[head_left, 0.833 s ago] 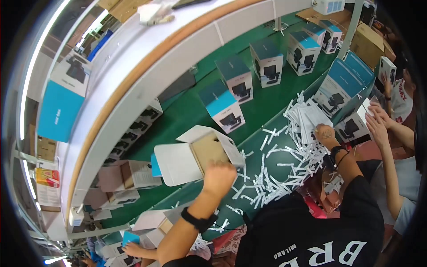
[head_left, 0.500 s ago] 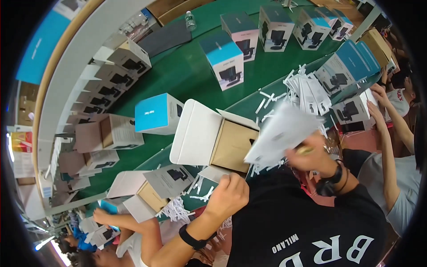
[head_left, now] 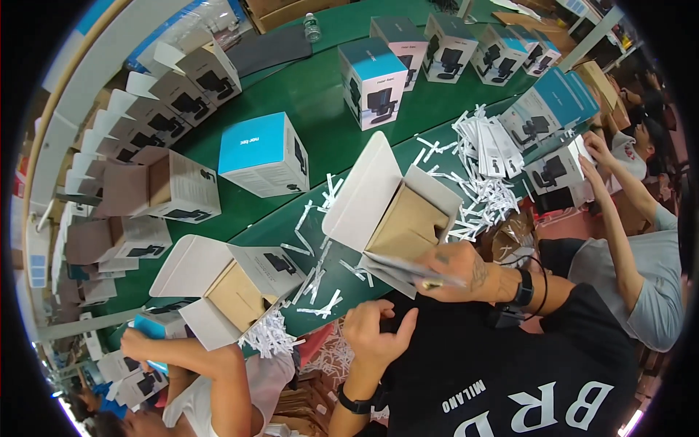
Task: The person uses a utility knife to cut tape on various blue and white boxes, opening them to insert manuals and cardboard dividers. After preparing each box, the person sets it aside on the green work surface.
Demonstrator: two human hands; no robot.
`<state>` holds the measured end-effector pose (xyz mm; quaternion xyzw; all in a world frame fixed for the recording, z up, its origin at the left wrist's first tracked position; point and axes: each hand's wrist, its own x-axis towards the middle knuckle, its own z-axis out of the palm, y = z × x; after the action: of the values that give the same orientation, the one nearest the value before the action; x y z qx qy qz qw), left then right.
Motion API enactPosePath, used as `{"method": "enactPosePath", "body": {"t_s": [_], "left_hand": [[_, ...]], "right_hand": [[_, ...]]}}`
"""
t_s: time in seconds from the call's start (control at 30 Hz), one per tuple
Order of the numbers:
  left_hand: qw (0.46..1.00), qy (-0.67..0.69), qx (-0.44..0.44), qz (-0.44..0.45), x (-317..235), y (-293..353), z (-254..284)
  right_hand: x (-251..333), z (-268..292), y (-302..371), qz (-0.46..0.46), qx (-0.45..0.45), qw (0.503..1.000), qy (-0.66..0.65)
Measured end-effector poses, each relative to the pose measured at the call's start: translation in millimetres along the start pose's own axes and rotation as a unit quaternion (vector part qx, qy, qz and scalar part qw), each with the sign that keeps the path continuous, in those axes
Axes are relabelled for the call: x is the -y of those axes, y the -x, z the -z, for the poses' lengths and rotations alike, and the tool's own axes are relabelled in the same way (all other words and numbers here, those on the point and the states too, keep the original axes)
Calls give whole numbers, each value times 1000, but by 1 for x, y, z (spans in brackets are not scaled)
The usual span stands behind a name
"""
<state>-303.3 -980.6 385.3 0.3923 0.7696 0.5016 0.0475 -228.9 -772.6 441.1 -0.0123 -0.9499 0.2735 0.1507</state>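
Note:
In front of me stands an open white carton (head_left: pixel 364 191) with its lid raised and a brown cardboard insert (head_left: pixel 400 222) inside. At its near side, my right hand (head_left: pixel 455 271) is closed on a thin printed leaflet (head_left: pixel 408 268), seen nearly edge-on and blurred. Thumb and fingers apart, my left hand (head_left: pixel 375 333) is empty just short of the carton's near edge. Right of the carton lies a fanned stack of white leaflets (head_left: pixel 491 148). White paper strips (head_left: pixel 484 200) are heaped beside that stack.
Closed blue-topped boxes (head_left: pixel 373 84) line the green table (head_left: pixel 306 120). Another open carton (head_left: pixel 237 295) stands at left, with more opened cartons (head_left: pixel 164 186) along the shelf side. A co-worker's hands (head_left: pixel 593 156) hold a box at right; another person's arm (head_left: pixel 189 353) reaches in at lower left.
My right hand has brought the leaflet left and down to the carton's near side. My left hand has left the carton's edge, moved down and opened. The carton sits farther right in view.

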Motion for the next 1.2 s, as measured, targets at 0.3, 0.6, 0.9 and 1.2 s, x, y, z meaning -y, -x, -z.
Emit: {"method": "enactPosePath", "body": {"t_s": [0.3, 0.6, 0.9, 1.2], "left_hand": [[959, 224, 89, 149, 4, -26, -22], [994, -54, 89, 32, 4, -43, -3], [955, -244, 82, -149, -24, -72, -51], [943, -313, 59, -93, 14, -77, -86]], "right_hand": [[6, 19, 44, -118, 98, 988, -8], [-33, 73, 37, -247, -195, 945, -89], [-82, -25, 5, -354, -129, 922, -91], [-119, -3, -8, -273, -73, 923, -263]]}}
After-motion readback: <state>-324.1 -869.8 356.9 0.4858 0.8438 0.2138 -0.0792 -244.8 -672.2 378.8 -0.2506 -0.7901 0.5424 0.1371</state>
